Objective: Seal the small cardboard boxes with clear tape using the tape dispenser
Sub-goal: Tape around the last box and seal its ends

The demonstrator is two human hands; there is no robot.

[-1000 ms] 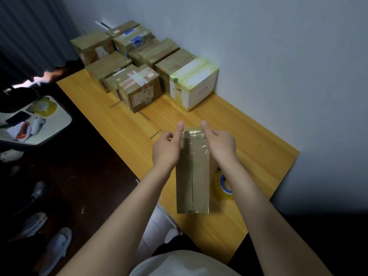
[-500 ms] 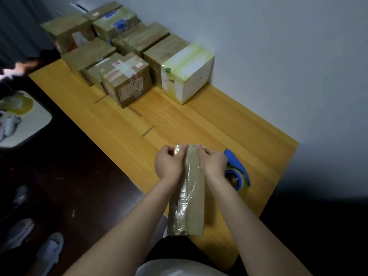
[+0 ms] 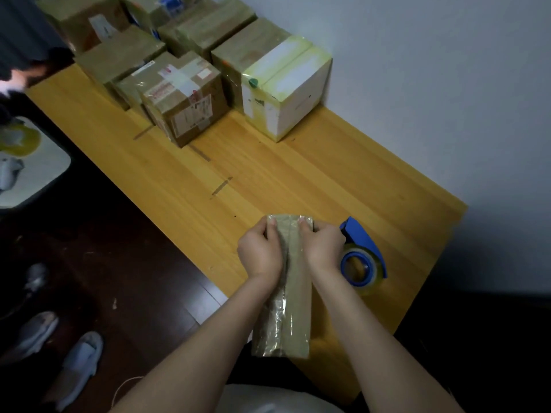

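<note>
A narrow cardboard box [image 3: 293, 308] lies at the near edge of the bench [image 3: 268, 162], its near end overhanging the edge toward the person's lap. Its long axis runs almost straight away from the person. Both hands are at the far end of it. The left hand [image 3: 261, 251] grips the far-left corner and the right hand [image 3: 323, 248] the far-right corner. Each thumb is pressed flat on the top face and the other fingers are curled down over the side, so both hands have hold of the box and nothing else. A strip of clear tape [image 3: 275, 320] runs along the top, wrinkled and glossy toward the near-left edge. By the look of it, the hands are pressing the tape's far end down over the box's end. The tape dispenser [image 3: 362, 254], blue with a clear roll in it, lies on the bench just right of the right wrist, near the box but apart from it. The right hand is therefore plainly the nearer one if another strip is needed, and it would only have to let go and move sideways. The left hand could hold the box against sliding off the edge. Well apart, at the far-left of the bench along the wall, stands a cluster of brown boxes [image 3: 185, 99] with a white box [image 3: 286, 90] banded in yellowish tape beside them.
</note>
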